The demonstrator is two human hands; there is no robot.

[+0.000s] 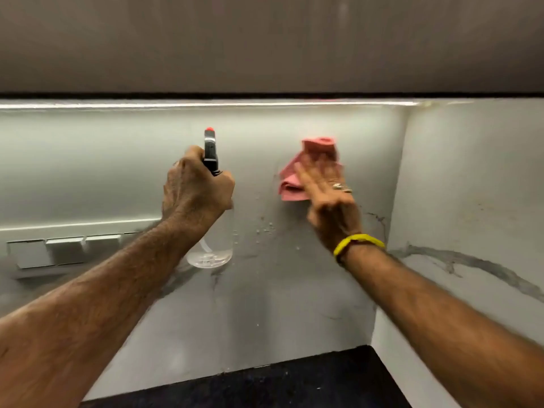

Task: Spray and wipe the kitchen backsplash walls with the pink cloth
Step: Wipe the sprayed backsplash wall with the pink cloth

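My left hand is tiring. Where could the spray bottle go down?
The dark counter is bare in the corner below both walls. Nothing looks crowded; the wall sockets sit far left.

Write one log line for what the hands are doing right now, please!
left hand: grips clear spray bottle | right hand: presses pink cloth on marble backsplash | droplets below cloth | phase: wiping

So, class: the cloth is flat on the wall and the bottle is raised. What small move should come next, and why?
Probably sweep the cloth down and left under the right hand: droplets cling to the wall below it, unwiped. The left hand can hold the bottle idle.
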